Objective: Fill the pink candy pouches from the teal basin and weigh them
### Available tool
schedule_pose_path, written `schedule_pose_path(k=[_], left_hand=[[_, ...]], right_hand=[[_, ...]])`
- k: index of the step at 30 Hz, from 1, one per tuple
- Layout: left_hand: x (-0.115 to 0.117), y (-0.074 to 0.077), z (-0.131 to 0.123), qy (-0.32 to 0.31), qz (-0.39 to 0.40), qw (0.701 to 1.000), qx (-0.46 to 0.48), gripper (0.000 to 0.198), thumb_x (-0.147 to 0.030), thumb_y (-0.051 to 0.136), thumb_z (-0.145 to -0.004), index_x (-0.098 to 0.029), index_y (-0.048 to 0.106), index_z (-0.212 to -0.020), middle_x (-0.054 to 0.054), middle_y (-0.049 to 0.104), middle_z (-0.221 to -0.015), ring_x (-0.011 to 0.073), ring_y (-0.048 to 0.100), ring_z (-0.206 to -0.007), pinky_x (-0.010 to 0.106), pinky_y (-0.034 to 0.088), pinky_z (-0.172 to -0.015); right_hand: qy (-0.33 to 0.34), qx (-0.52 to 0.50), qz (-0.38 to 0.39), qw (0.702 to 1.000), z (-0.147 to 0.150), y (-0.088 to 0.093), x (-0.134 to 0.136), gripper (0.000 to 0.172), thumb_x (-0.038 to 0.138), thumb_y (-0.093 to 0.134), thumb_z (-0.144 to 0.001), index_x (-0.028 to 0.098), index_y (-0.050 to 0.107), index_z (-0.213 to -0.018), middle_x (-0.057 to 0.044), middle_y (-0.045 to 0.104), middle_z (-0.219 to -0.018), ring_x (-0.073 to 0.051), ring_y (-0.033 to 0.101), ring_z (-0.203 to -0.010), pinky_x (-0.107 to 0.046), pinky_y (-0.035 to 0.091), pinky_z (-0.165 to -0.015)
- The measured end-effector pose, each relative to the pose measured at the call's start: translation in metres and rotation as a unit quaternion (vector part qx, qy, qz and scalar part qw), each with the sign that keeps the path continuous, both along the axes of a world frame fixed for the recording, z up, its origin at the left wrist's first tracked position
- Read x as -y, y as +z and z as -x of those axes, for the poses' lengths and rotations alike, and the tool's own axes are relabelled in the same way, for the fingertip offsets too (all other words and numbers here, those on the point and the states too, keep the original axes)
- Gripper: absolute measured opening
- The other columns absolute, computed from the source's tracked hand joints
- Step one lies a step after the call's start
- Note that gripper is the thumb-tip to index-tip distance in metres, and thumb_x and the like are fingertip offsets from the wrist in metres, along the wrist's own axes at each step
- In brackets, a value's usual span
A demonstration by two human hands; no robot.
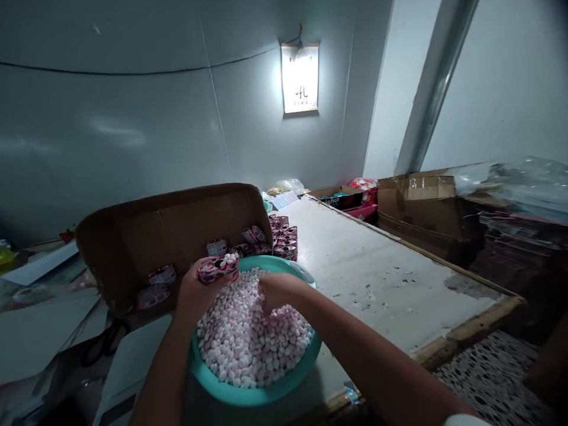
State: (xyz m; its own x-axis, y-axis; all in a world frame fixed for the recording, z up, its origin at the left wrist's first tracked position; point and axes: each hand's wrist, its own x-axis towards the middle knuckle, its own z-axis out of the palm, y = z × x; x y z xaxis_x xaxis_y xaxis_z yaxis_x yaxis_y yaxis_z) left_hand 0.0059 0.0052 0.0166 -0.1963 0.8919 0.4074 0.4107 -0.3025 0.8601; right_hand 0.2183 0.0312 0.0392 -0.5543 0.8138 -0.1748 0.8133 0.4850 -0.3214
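My left hand is closed around a small red printed box, held over the rim of a teal basin. Several white balls sit on top of the box at its right end. The basin is filled with small round balls, white to pale pink and candy-like. My right hand reaches down into them, fingers curled and partly hidden among the balls. Behind the basin, a brown cardboard box lies with its inside facing me, holding several more small printed boxes.
Stacked printed boxes stand behind the basin on a worn white table with a wooden edge. Large cartons and plastic wrap are at right. Scissors and white sheets lie at left. A lit bulb hangs by the wall.
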Motion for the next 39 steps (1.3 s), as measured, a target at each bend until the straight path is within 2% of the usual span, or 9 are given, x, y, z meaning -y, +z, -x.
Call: schedule_pose_path(k=[3,6,8,13,19,21,27,33,39], left_hand=[[0.000,-0.012,0.004,-0.013,-0.012,1.000,0.002,0.059,-0.046,0.084,-0.063,-0.016,0.062,-0.108,0.008,0.073,-0.099,0.0237,0.069,-0.091,0.034,0.054,-0.082],[0.001,-0.020,0.006,-0.068,0.013,0.998,0.000,0.057,-0.044,0.083,-0.065,-0.016,0.060,-0.110,0.009,0.072,-0.103,0.0243,0.069,-0.095,0.034,0.054,-0.084],[0.002,-0.021,0.006,-0.084,0.028,0.996,-0.015,0.054,-0.042,0.081,-0.068,-0.016,0.060,-0.110,0.008,0.072,-0.102,0.0244,0.069,-0.095,0.034,0.054,-0.084],[0.005,-0.017,0.004,-0.119,0.051,0.989,-0.073,0.041,-0.037,0.076,-0.073,-0.017,0.062,-0.106,0.005,0.072,-0.097,0.0224,0.068,-0.090,0.030,0.052,-0.079],[0.007,-0.012,0.003,-0.065,0.065,0.988,-0.122,0.036,-0.026,0.074,-0.069,-0.020,0.065,-0.103,0.001,0.070,-0.095,0.0204,0.065,-0.088,0.028,0.047,-0.076],[0.008,-0.010,0.003,-0.061,0.077,0.989,-0.114,0.035,-0.023,0.074,-0.067,-0.019,0.064,-0.100,0.000,0.070,-0.093,0.0198,0.064,-0.087,0.026,0.046,-0.074],[0.008,-0.008,0.001,-0.087,0.103,0.989,-0.061,0.038,-0.017,0.075,-0.061,-0.017,0.063,-0.097,0.000,0.070,-0.094,0.0208,0.063,-0.089,0.025,0.045,-0.072],[0.008,-0.012,0.001,-0.079,0.083,0.991,-0.073,0.040,-0.022,0.076,-0.063,-0.017,0.062,-0.100,0.002,0.071,-0.095,0.0232,0.063,-0.092,0.026,0.045,-0.073],[0.005,-0.017,0.005,-0.068,0.094,0.990,-0.080,0.043,-0.031,0.078,-0.066,-0.019,0.062,-0.103,0.001,0.070,-0.093,0.0217,0.065,-0.087,0.027,0.046,-0.073]], right_hand=[[-0.013,0.004,0.002,1.000,0.014,0.033,-0.011,0.008,0.016,0.079,-0.064,0.017,0.073,-0.068,0.002,0.053,-0.048,-0.018,0.058,-0.055,-0.028,0.048,-0.059],[-0.013,-0.036,0.020,0.999,0.023,0.061,-0.021,0.017,0.023,0.077,-0.070,0.019,0.076,-0.086,0.002,0.062,-0.059,-0.014,0.059,-0.058,-0.023,0.044,-0.057],[-0.013,-0.055,0.028,0.998,0.025,0.068,-0.025,0.023,0.027,0.078,-0.071,0.019,0.075,-0.092,0.002,0.063,-0.062,-0.013,0.059,-0.057,-0.021,0.042,-0.054],[-0.014,-0.095,-0.033,0.995,0.029,0.059,-0.024,0.027,0.027,0.079,-0.073,0.017,0.075,-0.097,0.001,0.067,-0.076,-0.011,0.057,-0.066,-0.019,0.037,-0.055],[0.083,-0.040,-0.033,0.995,0.052,0.066,-0.023,0.026,0.025,0.078,-0.071,0.017,0.076,-0.095,0.001,0.067,-0.073,-0.011,0.054,-0.063,-0.020,0.034,-0.052],[0.091,-0.021,-0.042,0.995,0.062,0.069,-0.020,0.024,0.024,0.078,-0.068,0.018,0.077,-0.091,0.001,0.066,-0.070,-0.011,0.053,-0.061,-0.022,0.033,-0.052],[0.070,-0.042,-0.102,0.991,0.074,0.051,-0.014,0.010,0.018,0.068,-0.062,0.015,0.073,-0.071,-0.001,0.060,-0.058,-0.012,0.047,-0.051,-0.026,0.025,-0.048],[0.042,-0.142,-0.127,0.981,0.062,0.028,-0.018,0.025,0.020,0.068,-0.064,0.023,0.073,-0.088,0.003,0.066,-0.077,-0.011,0.054,-0.066,-0.022,0.031,-0.054],[0.011,-0.197,-0.079,0.977,0.055,0.033,-0.021,0.026,0.024,0.078,-0.067,0.021,0.072,-0.092,0.003,0.069,-0.085,-0.012,0.059,-0.071,-0.021,0.036,-0.056]])
